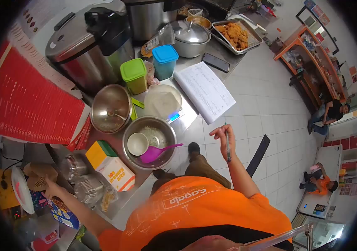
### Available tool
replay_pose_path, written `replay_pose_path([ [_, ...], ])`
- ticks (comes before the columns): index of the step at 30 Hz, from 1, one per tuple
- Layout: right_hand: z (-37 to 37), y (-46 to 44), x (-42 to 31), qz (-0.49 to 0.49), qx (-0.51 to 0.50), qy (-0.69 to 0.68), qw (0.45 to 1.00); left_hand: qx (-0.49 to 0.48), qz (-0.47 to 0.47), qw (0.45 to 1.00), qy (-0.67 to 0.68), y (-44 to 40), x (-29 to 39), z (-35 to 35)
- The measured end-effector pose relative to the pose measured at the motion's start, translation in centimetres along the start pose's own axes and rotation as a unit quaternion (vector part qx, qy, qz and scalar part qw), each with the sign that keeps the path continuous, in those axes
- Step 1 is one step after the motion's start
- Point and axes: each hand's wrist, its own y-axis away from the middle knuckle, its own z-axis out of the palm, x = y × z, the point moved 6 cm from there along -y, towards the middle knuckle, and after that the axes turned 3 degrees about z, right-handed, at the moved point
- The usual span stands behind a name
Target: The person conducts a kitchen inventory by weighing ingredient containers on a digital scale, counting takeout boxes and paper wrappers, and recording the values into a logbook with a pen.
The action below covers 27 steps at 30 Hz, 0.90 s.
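My right hand [223, 140] is closed round a pen [228, 146], held upright to the right of the steel table. Beyond it, an open notebook [205, 90] with handwriting lies at the table's edge. My left hand [54, 190] reaches out to the far left, fingers stretched toward an open brown cardboard box [40, 173]. Below that wrist is a blue printed packet [65, 215]. Between my hands stand a steel bowl [161, 129] holding a white cup [138, 144] and a purple spatula [155, 153], and a white and yellow carton [111, 167].
A digital scale [173, 116] bears a clear round container [161, 100]. Nearby are another steel bowl [110, 106], green-lidded [133, 69] and blue-lidded [164, 54] tubs, a phone [216, 62], a lidded pot [191, 39] and a tray of fried food [241, 48]. Two people sit at right.
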Motion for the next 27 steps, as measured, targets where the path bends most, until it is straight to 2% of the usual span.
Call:
replay_pose_path([
  [2,-2.6,-2.0,1.8,0.008,0.020,-0.029,0.999,-0.039,0.070,0.993,0.092,6.0,5.4,-4.1],
  [4,-4.7,-4.2,2.9,0.015,0.030,-0.038,0.999,-0.078,0.163,0.958,0.224,15.2,13.4,-8.6],
  [7,-7.2,-7.9,5.3,0.045,0.028,-0.084,0.995,-0.046,0.267,0.927,0.261,27.0,20.0,-13.1],
  [10,-9.4,-11.6,8.9,0.068,-0.002,-0.072,0.995,-0.023,0.403,0.857,0.319,38.6,24.2,-15.3],
  [11,-9.9,-12.5,9.9,0.079,-0.022,-0.073,0.994,-0.086,0.313,0.869,0.373,40.9,22.0,-14.8],
  [12,-10.3,-13.3,10.6,0.091,-0.041,-0.076,0.992,-0.123,0.313,0.868,0.364,45.3,22.3,-14.3],
  [13,-10.7,-14.0,11.3,0.100,-0.056,-0.080,0.990,-0.195,0.368,0.857,0.303,50.4,23.8,-13.6],
  [15,-11.6,-15.0,12.5,0.112,-0.082,-0.071,0.988,-0.358,0.457,0.797,0.167,59.4,25.6,-10.6],
  [17,-12.3,-15.7,13.7,0.128,-0.098,-0.063,0.985,-0.512,0.410,0.743,0.136,65.9,24.5,-6.6],
  [19,-12.7,-16.2,14.2,0.140,-0.120,-0.059,0.981,-0.587,0.349,0.723,0.106,70.2,22.3,-3.5],
  [27,-12.8,-17.6,14.9,0.146,-0.180,-0.042,0.972,-0.635,0.218,0.740,0.039,74.4,19.5,-1.2],
])
